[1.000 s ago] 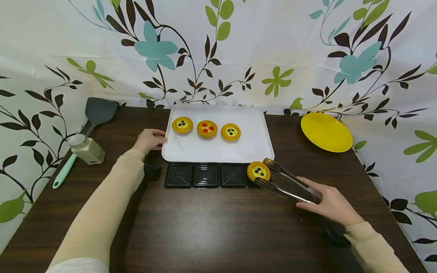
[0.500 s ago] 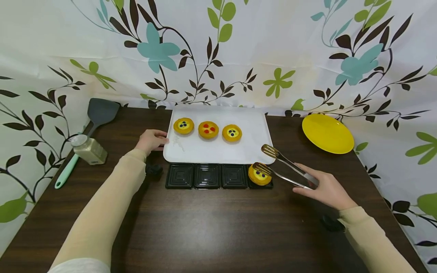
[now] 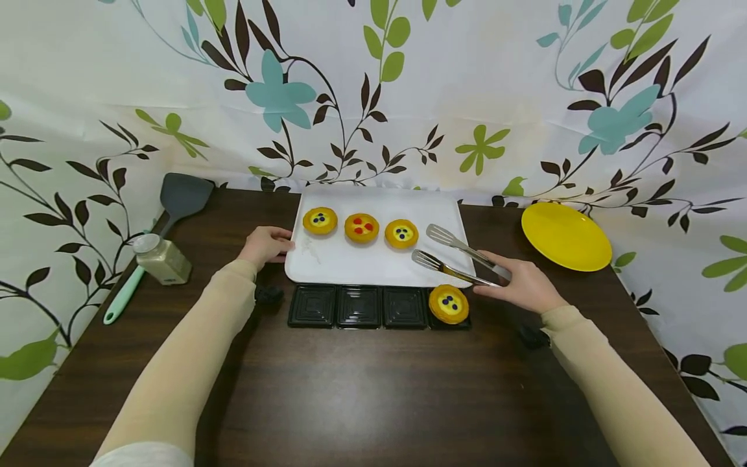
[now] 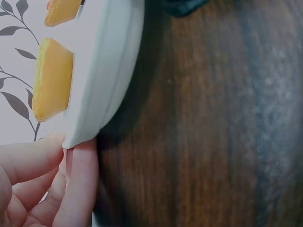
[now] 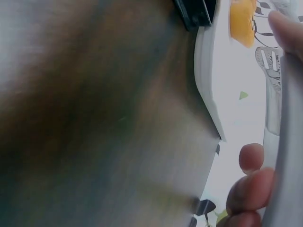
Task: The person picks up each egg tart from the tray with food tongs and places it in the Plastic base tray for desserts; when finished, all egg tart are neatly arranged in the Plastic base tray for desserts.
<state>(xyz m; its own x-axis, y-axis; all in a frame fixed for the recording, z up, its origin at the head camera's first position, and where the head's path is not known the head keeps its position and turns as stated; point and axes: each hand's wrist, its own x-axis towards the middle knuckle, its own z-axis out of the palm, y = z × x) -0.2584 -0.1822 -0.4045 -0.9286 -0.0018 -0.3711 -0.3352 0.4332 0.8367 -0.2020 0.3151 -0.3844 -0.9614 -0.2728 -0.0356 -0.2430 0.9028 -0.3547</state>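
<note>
A dark, wood-grained table is bearing a white tray. A row of four black square dishes is lying along the tray's near edge. A yellow plate is resting to the tray's right. To its left, a spatula is lying, with a jar partly hiding the green handle.

White leaf-printed fabric behind dark wood-grain table, surface faintly glossy.

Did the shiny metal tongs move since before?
Yes. The shiny metal tongs moved forward and left, from the row of black plastic squares to over the white rectangular tray.
</note>
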